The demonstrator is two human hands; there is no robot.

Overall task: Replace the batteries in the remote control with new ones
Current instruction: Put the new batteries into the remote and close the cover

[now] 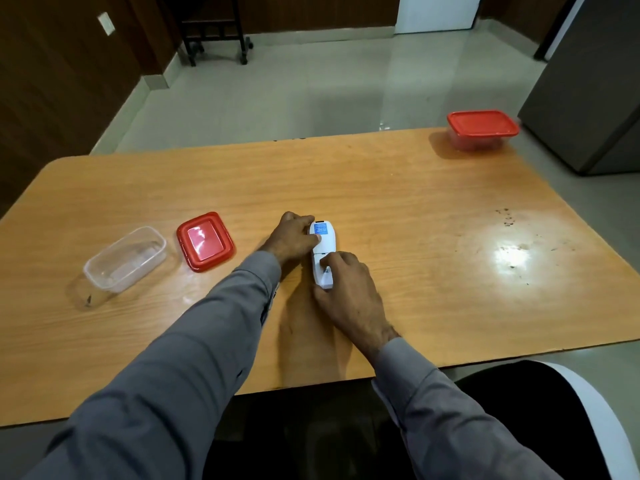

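Face-down near the table's (398, 188) front centre, the white remote control (322, 252) is steadied at its far end by the left hand (294, 239), while the right hand (349, 289) grips its near end, fingertips at the battery compartment. Uneven pressure there could probably let the remote skid or the cover jam; whether the cover is on cannot be told.

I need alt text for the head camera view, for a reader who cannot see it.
Two hands work on a white remote control lying face down on a wooden table: the left hand steadies it, the right hand is at its battery end. Left lie an open clear container and its red lid; a closed container sits far right.
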